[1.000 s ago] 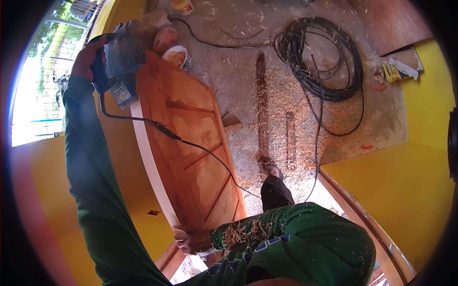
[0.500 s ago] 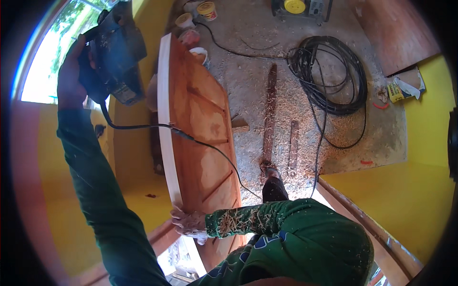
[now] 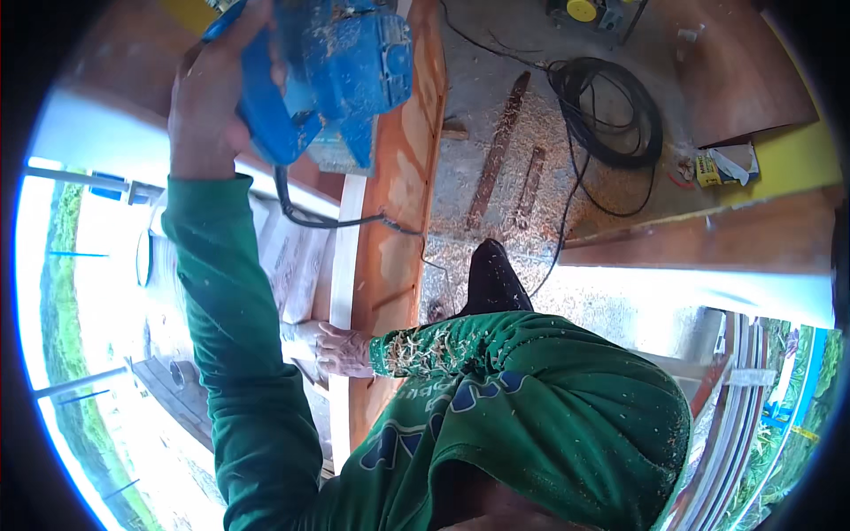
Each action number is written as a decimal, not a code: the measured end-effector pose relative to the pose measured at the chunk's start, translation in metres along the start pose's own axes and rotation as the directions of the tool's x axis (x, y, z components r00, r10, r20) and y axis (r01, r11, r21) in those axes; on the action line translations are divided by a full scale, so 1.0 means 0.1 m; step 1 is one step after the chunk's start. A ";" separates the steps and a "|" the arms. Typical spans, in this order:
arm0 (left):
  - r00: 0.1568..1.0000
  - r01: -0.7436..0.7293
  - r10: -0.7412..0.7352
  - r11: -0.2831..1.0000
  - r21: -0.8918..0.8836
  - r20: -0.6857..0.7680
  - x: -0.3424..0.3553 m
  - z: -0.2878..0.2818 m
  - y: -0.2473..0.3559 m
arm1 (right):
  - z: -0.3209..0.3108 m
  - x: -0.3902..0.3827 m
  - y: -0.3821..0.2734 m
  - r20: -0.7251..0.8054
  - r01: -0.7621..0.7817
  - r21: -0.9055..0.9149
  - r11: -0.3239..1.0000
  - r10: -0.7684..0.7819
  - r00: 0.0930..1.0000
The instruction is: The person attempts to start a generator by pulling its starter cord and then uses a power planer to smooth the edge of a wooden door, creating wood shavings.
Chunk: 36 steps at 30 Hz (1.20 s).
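A blue electric planer (image 3: 341, 62) is in the grip of my left hand (image 3: 211, 111), its fingers wrapped round the handle. It covers part of the pale long edge of a brown wooden door (image 3: 409, 142), which stands on its side; I cannot tell whether the planer touches it. From the planer's rear a black cord (image 3: 323, 224) runs across the door. Lower along the same edge, my right hand (image 3: 343, 349) grips the door with bent fingers. Wood shavings cling to the right sleeve.
Shavings cover the floor around two dark wood strips (image 3: 500, 146) (image 3: 531, 188). A coil of black cable (image 3: 651, 124) lies beyond, near a machine with a yellow disc (image 3: 582, 11). A torn yellow package (image 3: 726, 165) sits by the yellow wall. Bright openings show at both sides.
The planer has come from the upper left, away from the door, to over its edge. My view has shifted toward the bright doorway. My right hand still grips the door's edge.
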<state>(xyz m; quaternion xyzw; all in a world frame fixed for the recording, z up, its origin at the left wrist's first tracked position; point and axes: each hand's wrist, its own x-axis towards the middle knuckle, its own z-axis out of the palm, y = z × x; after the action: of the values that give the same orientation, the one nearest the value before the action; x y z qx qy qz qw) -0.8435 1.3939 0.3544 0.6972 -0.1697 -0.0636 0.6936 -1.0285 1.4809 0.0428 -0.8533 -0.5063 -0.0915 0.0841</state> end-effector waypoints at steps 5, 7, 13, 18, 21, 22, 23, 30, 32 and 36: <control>0.994 0.078 -0.079 0.997 -0.025 -0.069 -0.94 -0.36 0.08 | 0.07 -0.17 -0.47 -0.330 0.088 0.041 0.995 -0.069 0.941; 0.994 0.068 -0.064 0.997 0.045 -0.083 -1.21 -0.49 0.13 | -0.03 -0.13 -0.61 -0.130 0.008 0.137 0.991 0.010 0.991; 0.953 0.191 -0.145 0.969 0.155 -0.265 -1.97 -0.75 -0.02 | -0.22 -0.15 -0.99 -0.071 -0.131 0.104 0.986 0.139 0.988; 0.935 0.263 -0.182 0.932 0.251 -0.304 -2.63 -0.89 -0.08 | -0.12 -0.14 -1.84 -0.052 -0.007 0.128 0.992 0.014 0.999; 0.899 0.366 -0.243 0.874 0.320 -0.364 -3.05 -1.09 -0.17 | 0.07 -0.22 -2.47 -0.077 0.073 0.168 0.983 -0.060 0.995; 0.910 0.353 -0.222 0.859 0.371 -0.351 -3.22 -1.13 -0.16 | 0.06 -0.24 -2.60 -0.098 0.121 0.174 0.977 -0.105 0.990; 0.907 0.369 -0.241 0.849 0.378 -0.344 -3.33 -1.13 -0.21 | 0.08 -0.26 -2.64 -0.108 0.147 0.169 0.975 -0.130 0.986; 0.828 0.548 -0.402 0.724 0.418 -0.390 -4.02 -1.25 -0.46 | 0.04 -0.17 -3.12 -0.078 0.063 0.307 0.949 -0.041 0.996; 0.844 0.534 -0.400 0.686 0.493 -0.358 -4.13 -1.24 -0.52 | 0.10 -0.17 -3.38 -0.126 0.151 0.323 0.934 -0.115 0.985; 0.831 0.556 -0.435 0.681 0.477 -0.346 -4.23 -1.28 -0.72 | 0.23 -0.08 -3.62 -0.280 0.099 0.264 0.959 -0.022 0.960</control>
<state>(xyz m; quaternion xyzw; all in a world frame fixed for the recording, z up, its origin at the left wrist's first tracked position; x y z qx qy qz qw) -1.1864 1.6512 0.2251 0.8907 0.0877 -0.1252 0.4281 -1.3488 1.6502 0.0373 -0.7963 -0.5237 -0.1399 0.2684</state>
